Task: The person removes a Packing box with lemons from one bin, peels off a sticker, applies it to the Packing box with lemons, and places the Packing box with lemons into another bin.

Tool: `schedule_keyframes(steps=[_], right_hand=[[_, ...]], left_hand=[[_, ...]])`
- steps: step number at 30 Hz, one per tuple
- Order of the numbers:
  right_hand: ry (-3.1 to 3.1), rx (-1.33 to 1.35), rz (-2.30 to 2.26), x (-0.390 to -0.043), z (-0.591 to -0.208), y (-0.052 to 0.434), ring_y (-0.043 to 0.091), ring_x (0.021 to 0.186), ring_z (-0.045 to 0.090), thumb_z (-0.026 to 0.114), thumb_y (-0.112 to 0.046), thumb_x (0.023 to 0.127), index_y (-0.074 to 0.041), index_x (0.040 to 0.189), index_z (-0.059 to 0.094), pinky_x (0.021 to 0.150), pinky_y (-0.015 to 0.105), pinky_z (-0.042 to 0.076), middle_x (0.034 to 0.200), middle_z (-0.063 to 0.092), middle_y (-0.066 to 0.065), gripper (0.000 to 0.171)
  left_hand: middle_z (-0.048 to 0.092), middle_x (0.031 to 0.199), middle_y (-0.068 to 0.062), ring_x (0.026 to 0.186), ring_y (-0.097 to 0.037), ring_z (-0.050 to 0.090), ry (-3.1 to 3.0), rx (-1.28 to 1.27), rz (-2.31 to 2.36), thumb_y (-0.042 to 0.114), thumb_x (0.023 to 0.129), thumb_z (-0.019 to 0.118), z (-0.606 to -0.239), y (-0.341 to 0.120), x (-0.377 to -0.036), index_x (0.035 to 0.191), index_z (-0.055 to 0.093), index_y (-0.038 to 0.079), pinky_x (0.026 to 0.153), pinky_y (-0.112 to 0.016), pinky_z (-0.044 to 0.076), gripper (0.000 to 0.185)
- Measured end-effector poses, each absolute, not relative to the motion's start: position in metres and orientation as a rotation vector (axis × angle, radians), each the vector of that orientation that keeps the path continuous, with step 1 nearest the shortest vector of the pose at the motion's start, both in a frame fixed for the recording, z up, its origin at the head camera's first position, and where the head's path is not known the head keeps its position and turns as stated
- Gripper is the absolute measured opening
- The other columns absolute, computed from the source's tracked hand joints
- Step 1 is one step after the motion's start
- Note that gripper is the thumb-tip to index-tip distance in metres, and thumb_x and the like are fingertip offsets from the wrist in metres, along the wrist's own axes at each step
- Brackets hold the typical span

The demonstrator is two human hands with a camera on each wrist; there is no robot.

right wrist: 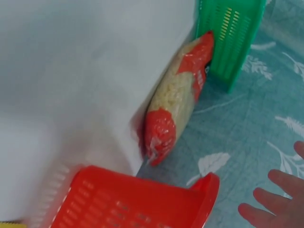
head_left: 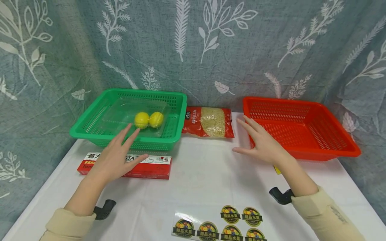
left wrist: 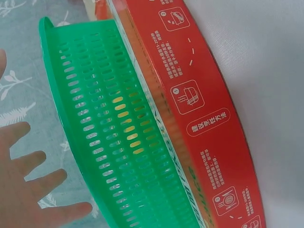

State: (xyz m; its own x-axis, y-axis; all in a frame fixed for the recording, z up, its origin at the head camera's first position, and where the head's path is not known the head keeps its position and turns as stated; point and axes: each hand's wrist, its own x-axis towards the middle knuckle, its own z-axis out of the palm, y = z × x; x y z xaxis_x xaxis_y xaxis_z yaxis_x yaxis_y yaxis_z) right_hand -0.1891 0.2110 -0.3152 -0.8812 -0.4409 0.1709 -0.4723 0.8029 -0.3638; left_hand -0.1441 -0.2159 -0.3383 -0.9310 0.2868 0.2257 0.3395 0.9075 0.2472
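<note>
Hovering: left fingers (head_left: 131, 138), right fingers (head_left: 253, 124) near basket rims (head_left: 182, 112), tabletop (head_left: 202, 167) between.

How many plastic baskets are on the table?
2: a green basket at the head view's left, behind the red box, and a red basket at its right.

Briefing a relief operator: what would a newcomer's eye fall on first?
Probably the green plastic basket at back left, where two yellow fruits and a clear plastic box show, and the red plastic basket at back right. Between them lies a red pasta bag. Next, the left hand near the green, right hand near the red.
</note>
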Motion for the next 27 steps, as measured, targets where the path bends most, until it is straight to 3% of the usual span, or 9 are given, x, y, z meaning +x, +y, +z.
schedule_keyframes(steps=[9,22,27], right_hand=[[-2.916,0.778,0.663,-0.198,-0.314,0.195,0.032,0.135,0.017,0.064,-0.055,0.077,-0.027,0.146,0.02,0.1,0.06,0.025,0.151,0.014,0.006,0.087],[-2.9,0.847,0.723,-0.211,-0.315,0.167,0.03,0.134,0.022,0.059,-0.06,0.078,-0.031,0.146,0.018,0.101,0.055,0.028,0.151,0.015,0.003,0.084],[-2.877,0.871,0.739,-0.214,-0.317,0.16,0.031,0.133,0.023,0.06,-0.057,0.079,-0.028,0.146,0.02,0.1,0.056,0.029,0.149,0.02,0.006,0.082]], left_hand=[[0.015,0.149,-0.016,0.126,-0.047,0.024,-2.895,-0.422,-0.491,0.055,0.086,0.052,-0.338,-0.22,-0.141,0.147,0.019,0.015,0.079,-0.068,0.036,0.08],[0.021,0.143,-0.023,0.124,-0.048,0.025,-2.807,-0.381,-0.606,0.037,0.09,0.056,-0.347,-0.22,-0.138,0.144,0.025,0.009,0.082,-0.068,0.035,0.068],[0.026,0.14,-0.023,0.119,-0.047,0.029,-2.761,-0.31,-0.613,0.035,0.091,0.054,-0.35,-0.219,-0.136,0.143,0.027,0.006,0.075,-0.064,0.04,0.065]])
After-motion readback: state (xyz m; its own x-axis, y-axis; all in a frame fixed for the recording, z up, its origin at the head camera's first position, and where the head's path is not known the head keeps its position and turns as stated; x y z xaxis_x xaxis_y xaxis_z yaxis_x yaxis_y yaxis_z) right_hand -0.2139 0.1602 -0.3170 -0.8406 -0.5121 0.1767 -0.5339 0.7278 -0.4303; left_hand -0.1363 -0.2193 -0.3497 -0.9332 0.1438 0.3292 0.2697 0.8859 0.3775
